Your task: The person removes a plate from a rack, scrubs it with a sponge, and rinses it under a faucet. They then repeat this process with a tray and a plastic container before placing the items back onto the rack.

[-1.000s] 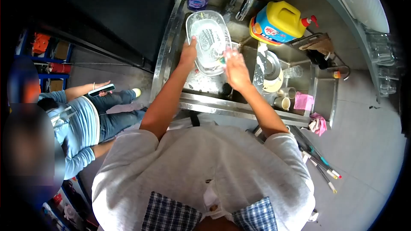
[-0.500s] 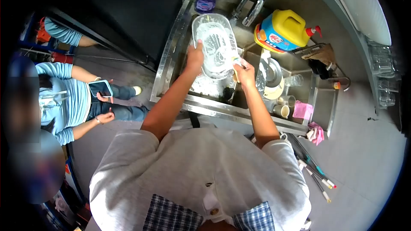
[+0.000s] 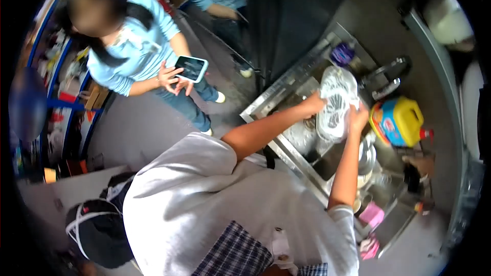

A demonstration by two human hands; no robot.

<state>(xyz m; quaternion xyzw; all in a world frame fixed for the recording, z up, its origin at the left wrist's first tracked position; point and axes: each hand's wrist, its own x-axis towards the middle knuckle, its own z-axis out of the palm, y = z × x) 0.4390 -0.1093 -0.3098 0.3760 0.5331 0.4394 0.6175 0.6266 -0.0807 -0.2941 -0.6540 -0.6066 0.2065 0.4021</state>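
"While that clear dish [image 3: 335, 97] hangs tilted over the sink [image 3: 294, 135], how does it look to hold?"

"Slippery, I'd say: wet-looking, stiff, thin, probably light, likely to crack if dropped. The left hand [image 3: 313, 105] clamps one rim, fingers curled round it. The right hand [image 3: 357, 120] presses on the opposite edge; whether it grips or lies flat, I can't tell. Both rims seem the best hold, one each side."

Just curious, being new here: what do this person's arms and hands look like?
Short, loose, light grey sleeves cover the upper arms; below them both arms are bare. The left hand and right hand wear no gloves. Rings or a watch: too blurred to tell.
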